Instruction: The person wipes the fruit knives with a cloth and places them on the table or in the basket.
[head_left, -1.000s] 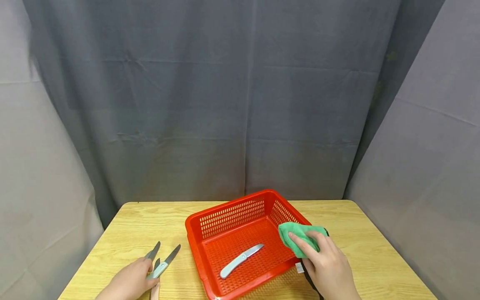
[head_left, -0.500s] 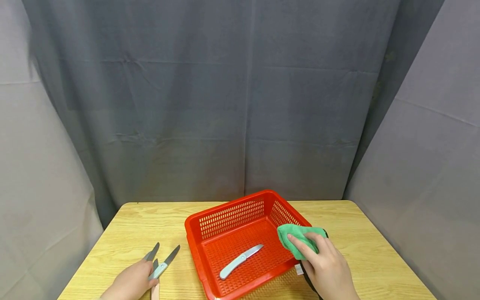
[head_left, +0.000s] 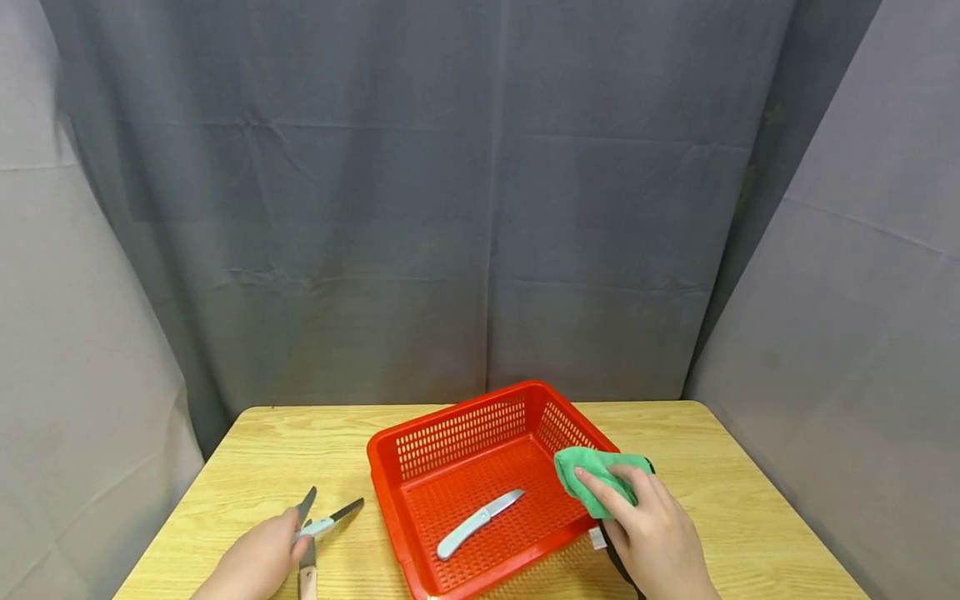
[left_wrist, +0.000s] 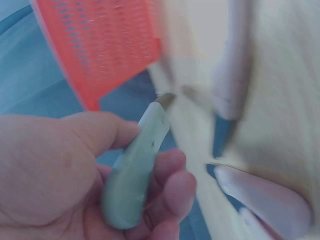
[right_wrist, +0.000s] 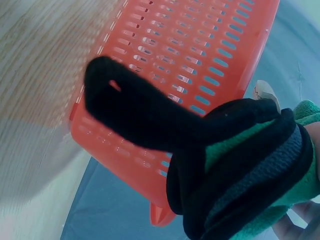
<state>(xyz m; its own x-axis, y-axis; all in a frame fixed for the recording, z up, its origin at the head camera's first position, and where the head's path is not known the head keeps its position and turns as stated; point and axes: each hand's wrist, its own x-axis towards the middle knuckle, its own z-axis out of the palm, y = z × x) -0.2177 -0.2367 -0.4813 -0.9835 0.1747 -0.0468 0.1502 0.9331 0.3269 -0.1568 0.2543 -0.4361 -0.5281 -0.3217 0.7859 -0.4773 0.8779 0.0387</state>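
Observation:
In the head view my left hand (head_left: pixel 258 554) grips a knife (head_left: pixel 321 527) by its pale green handle, its blade aimed right toward the basket. The left wrist view shows that handle (left_wrist: pixel 135 172) between thumb and curled fingers. Just below the held knife lies a wooden-handled knife (head_left: pixel 307 579) on the table, and another blade (head_left: pixel 306 504) shows beyond the hand. My right hand (head_left: pixel 660 533) holds a bunched green cloth (head_left: pixel 600 479) at the right rim of the red basket (head_left: pixel 405 492). Black trim and a black loop (right_wrist: pixel 135 110) hang from the cloth.
Inside the basket lies a knife (head_left: pixel 480 523) with a pale handle, its blade pointing to the far right. The wooden table (head_left: pixel 750 500) ends at a grey curtain (head_left: pixel 375 250) behind. In the left wrist view, handles of other knives (left_wrist: pixel 265 200) lie beside the hand.
The left hand has lifted the green-handled knife and turned its blade more toward the right. More of the wooden-handled knife beneath now shows. The right hand and cloth have hardly moved.

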